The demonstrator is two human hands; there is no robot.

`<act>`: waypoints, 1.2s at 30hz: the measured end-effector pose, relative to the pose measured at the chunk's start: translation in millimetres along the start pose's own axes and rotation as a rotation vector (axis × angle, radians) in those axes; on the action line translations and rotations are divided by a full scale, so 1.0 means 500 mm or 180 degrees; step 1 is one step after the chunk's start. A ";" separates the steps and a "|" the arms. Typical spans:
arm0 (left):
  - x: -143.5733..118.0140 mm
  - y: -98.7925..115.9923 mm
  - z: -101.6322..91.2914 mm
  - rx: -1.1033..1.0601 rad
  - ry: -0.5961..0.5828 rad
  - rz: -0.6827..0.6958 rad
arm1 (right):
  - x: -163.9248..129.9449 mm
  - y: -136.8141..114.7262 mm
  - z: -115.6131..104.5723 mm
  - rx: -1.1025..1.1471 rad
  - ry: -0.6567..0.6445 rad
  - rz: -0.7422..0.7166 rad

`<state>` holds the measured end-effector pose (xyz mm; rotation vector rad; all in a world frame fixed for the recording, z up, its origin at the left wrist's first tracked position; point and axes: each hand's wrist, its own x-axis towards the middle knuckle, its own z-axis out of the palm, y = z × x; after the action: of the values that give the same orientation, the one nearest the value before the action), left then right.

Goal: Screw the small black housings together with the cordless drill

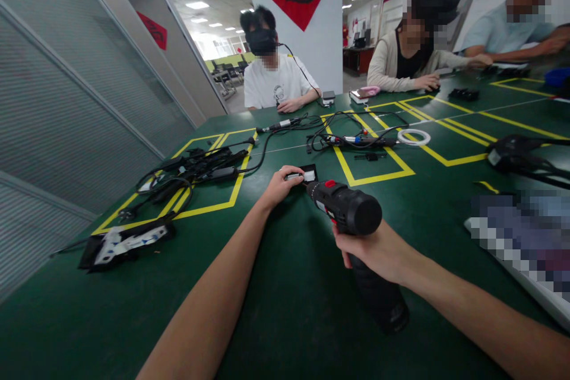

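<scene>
cordless drill (346, 209) sits gripped in the right hand (378, 249), nose touching a small black-and-white part (305, 176) that the left hand (279, 185) pinches on the green table (289, 309). driving looks underway, not finished; the bit and any screw are hidden.

An open-plan office turned workshop — glass partitions (66, 101), ceiling strip lights (198, 5), green taped table (289, 309) strewn with cables (196, 169)
</scene>
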<state>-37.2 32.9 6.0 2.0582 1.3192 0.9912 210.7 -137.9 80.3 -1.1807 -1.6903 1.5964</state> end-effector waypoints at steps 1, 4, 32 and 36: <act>0.000 0.000 0.000 0.0000 -0.0002 -0.0001 | 0.000 0.001 0.000 0.0008 -0.0002 -0.0014; -0.001 0.000 0.000 -0.0002 -0.0007 0.0005 | -0.002 -0.002 0.002 -0.0021 -0.0002 0.0017; -0.001 0.001 0.001 -0.0037 0.0012 -0.0053 | -0.001 -0.007 0.001 -0.0052 0.0043 0.0070; -0.001 0.002 0.000 -0.0039 0.0004 -0.0028 | -0.001 -0.004 -0.001 -0.0032 0.0030 0.0066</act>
<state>-36.8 32.3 6.3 2.0413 1.3183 0.9944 210.8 -137.9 82.2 -1.2125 -1.6872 1.5939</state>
